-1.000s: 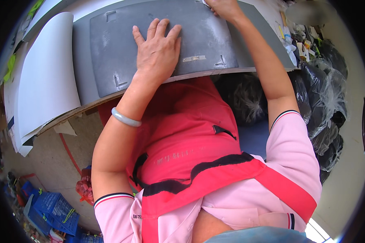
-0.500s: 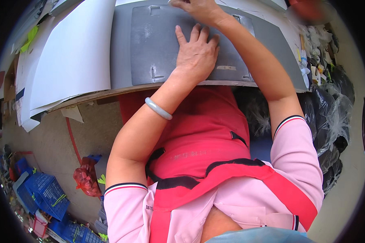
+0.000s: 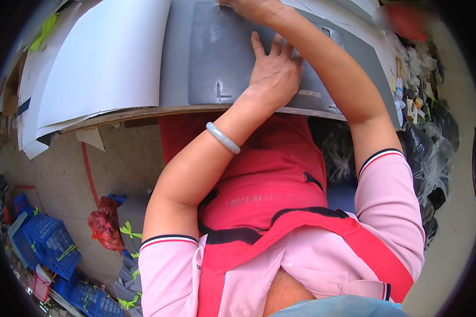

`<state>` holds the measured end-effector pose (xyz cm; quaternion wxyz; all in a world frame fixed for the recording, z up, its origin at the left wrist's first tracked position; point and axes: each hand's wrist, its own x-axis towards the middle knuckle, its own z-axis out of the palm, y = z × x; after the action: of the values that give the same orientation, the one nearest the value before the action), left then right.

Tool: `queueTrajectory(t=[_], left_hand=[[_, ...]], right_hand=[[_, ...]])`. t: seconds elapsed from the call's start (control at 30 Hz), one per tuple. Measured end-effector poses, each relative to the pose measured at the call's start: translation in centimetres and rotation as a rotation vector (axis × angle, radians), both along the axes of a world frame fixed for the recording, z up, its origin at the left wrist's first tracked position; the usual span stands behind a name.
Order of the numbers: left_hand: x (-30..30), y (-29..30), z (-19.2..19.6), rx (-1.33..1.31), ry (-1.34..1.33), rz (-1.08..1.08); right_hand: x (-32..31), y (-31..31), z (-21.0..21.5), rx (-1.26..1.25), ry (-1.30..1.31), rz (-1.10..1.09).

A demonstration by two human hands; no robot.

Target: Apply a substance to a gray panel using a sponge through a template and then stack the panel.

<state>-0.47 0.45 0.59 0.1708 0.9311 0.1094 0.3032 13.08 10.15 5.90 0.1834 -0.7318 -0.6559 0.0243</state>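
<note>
A dark grey sheet (image 3: 217, 58) with small corner marks lies on a lighter grey board (image 3: 174, 63) at the table's near edge. My left hand (image 3: 274, 71) rests flat on the dark sheet, fingers spread, holding nothing; a pale green bangle (image 3: 223, 138) circles that wrist. My right hand (image 3: 248, 6) reaches to the sheet's far edge at the top of the picture, its fingers mostly cut off by the rim, so its grip is unclear.
A stack of large white sheets (image 3: 100, 63) lies left of the grey board. Black plastic bags (image 3: 433, 148) pile up on the right. On the floor at lower left stand blue crates (image 3: 50, 245) and a red bag (image 3: 103, 230).
The view has shifted so the table and sheets sit further right and higher. My left hand stays flat on the dark sheet; my right hand has slid toward the sheet's far edge.
</note>
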Motion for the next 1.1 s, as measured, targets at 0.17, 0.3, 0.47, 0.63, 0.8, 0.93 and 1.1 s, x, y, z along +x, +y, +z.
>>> queueTrajectory(t=[0.17,0.3,0.47,0.63,0.8,0.93,1.1], left_hand=[[-0.2,0.0,0.1,0.042,0.068,0.044],[0.0,0.0,0.0,0.054,0.112,0.034],[-0.1,0.1,0.0,0.068,0.030,0.054],[0.0,0.2,0.0,0.048,0.061,0.038],[0.3,0.2,-0.6,-0.338,-0.100,0.025],[-0.9,0.4,-1.1,0.170,-0.090,0.021],[-0.7,0.1,-0.2,0.239,0.019,0.108]], right_hand=[[-0.7,-0.3,0.4,0.137,-0.115,-0.027],[-1.7,-0.4,0.0,0.074,0.551,-0.288],[-2.0,0.2,0.3,0.000,0.654,-0.385],[-3.6,-4.0,1.9,-0.092,0.918,-0.309],[-8.8,-9.6,3.2,-0.306,0.707,-0.112],[-11.5,-10.5,3.6,-0.396,0.476,-0.012],[-13.1,-10.5,3.4,-0.264,0.342,0.025]])
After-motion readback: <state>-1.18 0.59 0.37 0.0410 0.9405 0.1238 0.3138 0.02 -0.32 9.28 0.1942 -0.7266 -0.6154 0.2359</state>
